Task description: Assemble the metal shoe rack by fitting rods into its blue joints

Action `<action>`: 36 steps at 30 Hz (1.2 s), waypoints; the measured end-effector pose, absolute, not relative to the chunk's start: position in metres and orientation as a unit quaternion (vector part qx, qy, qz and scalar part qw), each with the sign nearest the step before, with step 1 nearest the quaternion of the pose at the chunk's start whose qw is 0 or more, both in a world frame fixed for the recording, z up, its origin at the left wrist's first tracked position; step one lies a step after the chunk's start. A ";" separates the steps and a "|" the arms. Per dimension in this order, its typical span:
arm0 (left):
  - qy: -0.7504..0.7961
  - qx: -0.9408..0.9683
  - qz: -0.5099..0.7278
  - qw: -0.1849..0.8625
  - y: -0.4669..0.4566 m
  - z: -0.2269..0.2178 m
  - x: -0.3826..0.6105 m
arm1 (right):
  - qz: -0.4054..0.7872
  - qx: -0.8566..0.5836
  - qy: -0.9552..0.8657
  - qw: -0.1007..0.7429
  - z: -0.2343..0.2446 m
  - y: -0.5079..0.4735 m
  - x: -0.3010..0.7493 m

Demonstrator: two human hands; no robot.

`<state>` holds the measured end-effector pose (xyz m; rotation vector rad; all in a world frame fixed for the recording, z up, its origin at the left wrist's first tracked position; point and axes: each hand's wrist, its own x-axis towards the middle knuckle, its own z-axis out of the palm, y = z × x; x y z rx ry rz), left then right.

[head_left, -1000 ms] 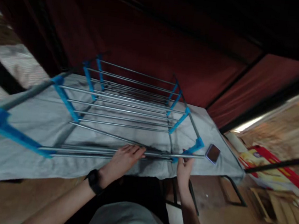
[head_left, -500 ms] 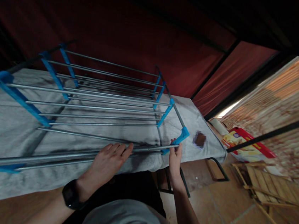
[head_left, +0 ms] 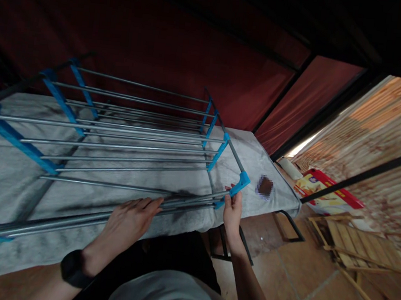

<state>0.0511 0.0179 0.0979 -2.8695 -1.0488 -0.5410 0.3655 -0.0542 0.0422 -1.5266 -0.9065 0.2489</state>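
A rack of grey metal tubes and blue plastic brackets (head_left: 217, 154) lies on a grey cloth (head_left: 250, 150). My left hand (head_left: 130, 219), with a black watch (head_left: 76, 269) on its wrist, is closed over a long metal tube (head_left: 53, 223) along the near side. My right hand (head_left: 232, 215) pinches that tube's right end, beside the near-right corner bracket (head_left: 241, 183). The tube end lies against this bracket; whether it sits in a hole is hidden by the fingers. At the far left, the tube passes over another blue bracket (head_left: 1, 239).
A small blurred brown item (head_left: 265, 187) lies on the cloth to the right. Beyond the edge are a red and yellow box (head_left: 328, 192) and a folded wooden chair (head_left: 355, 242) on the tiled floor. Dark red fabric (head_left: 169, 37) hangs behind the rack.
My left hand has slid left along the tube. The tube's right end has drawn back leftwards, from past the corner bracket to beside it. My right hand stays near the corner.
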 end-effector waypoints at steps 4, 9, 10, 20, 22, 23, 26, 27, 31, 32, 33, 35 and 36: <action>-0.341 -0.927 -0.157 -0.009 0.022 0.095 0.056 | 0.105 -0.664 -0.401 0.622 0.042 -0.055 0.367; -0.353 -0.925 -0.137 -0.033 0.025 0.095 0.058 | 0.104 -0.661 -0.401 0.626 0.040 -0.054 0.366; -0.359 -0.923 -0.132 -0.036 0.025 0.095 0.059 | 0.103 -0.662 -0.400 0.625 0.039 -0.054 0.366; -0.370 -0.920 -0.085 -0.095 0.029 0.107 0.059 | 0.109 -0.661 -0.396 0.628 0.037 -0.054 0.367; -0.374 -0.918 -0.077 -0.108 0.029 0.109 0.060 | 0.113 -0.660 -0.395 0.629 0.038 -0.054 0.366; -0.376 -0.917 -0.072 -0.113 0.029 0.110 0.060 | 0.114 -0.659 -0.395 0.630 0.038 -0.054 0.366; -0.386 -0.912 -0.054 -0.129 0.029 0.111 0.061 | 0.115 -0.658 -0.393 0.632 0.040 -0.054 0.365; -0.386 -0.911 -0.048 -0.136 0.029 0.112 0.062 | 0.114 -0.659 -0.393 0.631 0.041 -0.055 0.364; -0.379 -0.911 -0.034 -0.160 0.032 0.112 0.063 | 0.113 -0.662 -0.388 0.631 0.046 -0.055 0.360; -0.380 -0.910 -0.035 -0.162 0.033 0.112 0.064 | 0.116 -0.661 -0.386 0.633 0.046 -0.054 0.360; -0.381 -0.909 -0.036 -0.164 0.034 0.112 0.065 | 0.120 -0.659 -0.382 0.637 0.047 -0.054 0.360; -0.378 -0.910 -0.045 -0.164 0.033 0.113 0.066 | 0.136 -0.651 -0.373 0.647 0.048 -0.054 0.360; -0.376 -0.911 -0.049 -0.161 0.030 0.116 0.066 | 0.147 -0.645 -0.367 0.654 0.049 -0.055 0.359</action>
